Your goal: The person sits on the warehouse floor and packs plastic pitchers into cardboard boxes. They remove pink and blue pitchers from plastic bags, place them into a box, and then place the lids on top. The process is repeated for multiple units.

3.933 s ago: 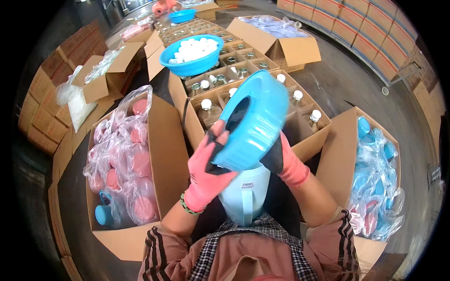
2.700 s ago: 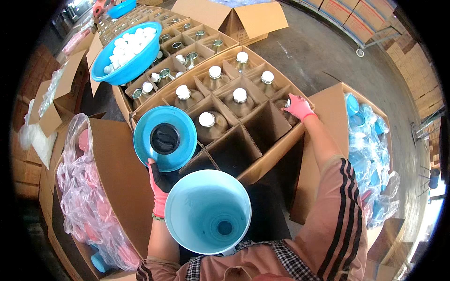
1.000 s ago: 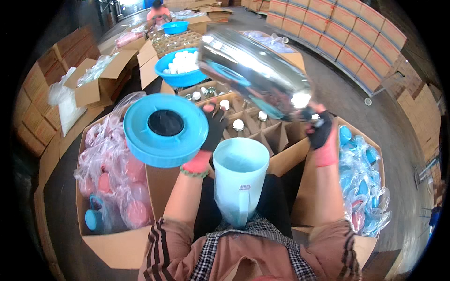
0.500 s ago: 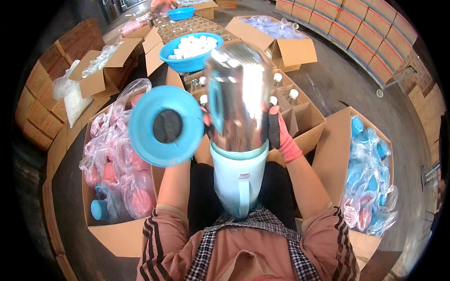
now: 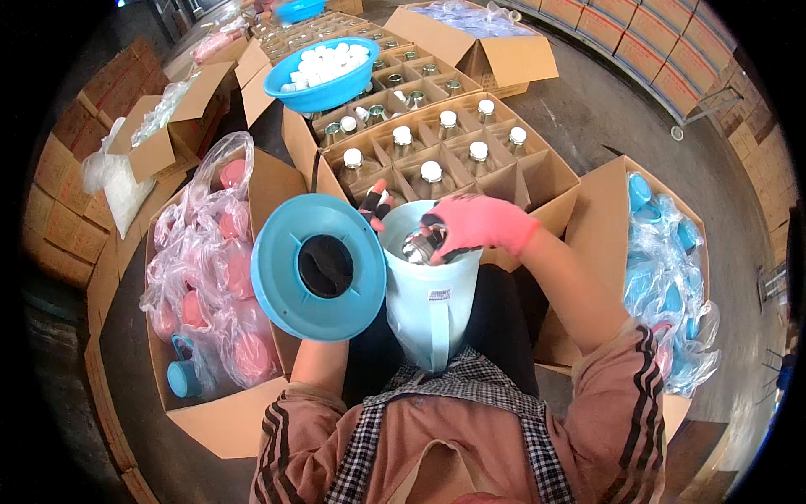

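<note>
A pale blue flask casing (image 5: 437, 315) with a handle stands upright between my thighs. Down inside its mouth sits a silvery glass liner (image 5: 416, 249), mostly hidden. Gloved in pink with dark fingertips, my right hand (image 5: 485, 225) reaches over the rim, fingers bent onto the liner. On the left, my left hand (image 5: 375, 204) holds a blue round flask base (image 5: 363, 277) with a black pad at its centre. Only its fingertips show past the base's upper edge, beside the casing; the palm is hidden.
Ahead stands a divided carton (image 5: 550, 181) of white-capped glass liners. A blue basin (image 5: 336, 91) of white caps rests beyond it. Left is a carton (image 5: 222, 428) of bagged pink parts; right, another carton (image 5: 588, 244) of bagged blue parts. Boxes (image 5: 646, 46) are stacked far right.
The silvery liner has gone down into the casing. My right hand has moved from the liner's side to over the casing's mouth. The blue base has shifted slightly right and down.
</note>
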`<state>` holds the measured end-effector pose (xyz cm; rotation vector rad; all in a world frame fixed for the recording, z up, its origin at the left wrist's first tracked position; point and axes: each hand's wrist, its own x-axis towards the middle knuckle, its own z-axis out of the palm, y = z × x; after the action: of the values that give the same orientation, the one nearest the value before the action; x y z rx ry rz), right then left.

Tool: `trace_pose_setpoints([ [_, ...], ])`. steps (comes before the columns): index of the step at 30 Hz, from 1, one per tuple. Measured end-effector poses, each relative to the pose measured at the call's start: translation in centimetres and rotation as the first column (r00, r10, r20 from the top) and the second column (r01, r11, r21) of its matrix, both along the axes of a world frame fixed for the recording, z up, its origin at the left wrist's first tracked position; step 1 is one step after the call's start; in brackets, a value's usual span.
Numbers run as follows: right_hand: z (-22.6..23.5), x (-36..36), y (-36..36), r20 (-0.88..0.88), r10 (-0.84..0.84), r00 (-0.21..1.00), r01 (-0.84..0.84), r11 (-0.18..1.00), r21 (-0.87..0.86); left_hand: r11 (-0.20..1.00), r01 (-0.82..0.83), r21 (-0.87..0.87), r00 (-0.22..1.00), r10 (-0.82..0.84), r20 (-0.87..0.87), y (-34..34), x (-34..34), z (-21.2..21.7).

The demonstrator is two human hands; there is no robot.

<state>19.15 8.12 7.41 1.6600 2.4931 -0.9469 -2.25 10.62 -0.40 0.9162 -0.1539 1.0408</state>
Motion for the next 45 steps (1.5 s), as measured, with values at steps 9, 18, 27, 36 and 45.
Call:
trace_pose_setpoints([
  [9,1.0,0.0,0.1,-0.856,-0.434,0.281,0.189,0.899,-0.394,0.684,-0.712,0.158,0.670,0.729,-0.139,2.2,-0.7,2.5],
  [18,-6.5,3.8,2.7,-0.937,-0.346,-0.051,0.285,0.894,-0.346,0.864,-0.154,0.480,0.738,0.423,-0.525,1.5,0.4,1.4],
  [27,-6.0,2.9,-0.4,-0.933,-0.332,0.137,0.327,0.905,-0.273,0.750,-0.275,0.602,0.529,0.640,-0.557,-2.0,0.1,-0.5],
  [36,-4.2,3.7,-7.2,-0.406,0.190,0.894,0.062,0.845,0.531,0.371,-0.087,0.924,0.498,0.820,-0.283,-3.3,-1.8,0.3],
  [45,-10.0,1.1,-5.7,-0.865,0.067,0.498,0.467,0.820,0.332,0.620,-0.424,0.660,0.564,0.751,-0.344,-3.0,1.1,-3.5],
])
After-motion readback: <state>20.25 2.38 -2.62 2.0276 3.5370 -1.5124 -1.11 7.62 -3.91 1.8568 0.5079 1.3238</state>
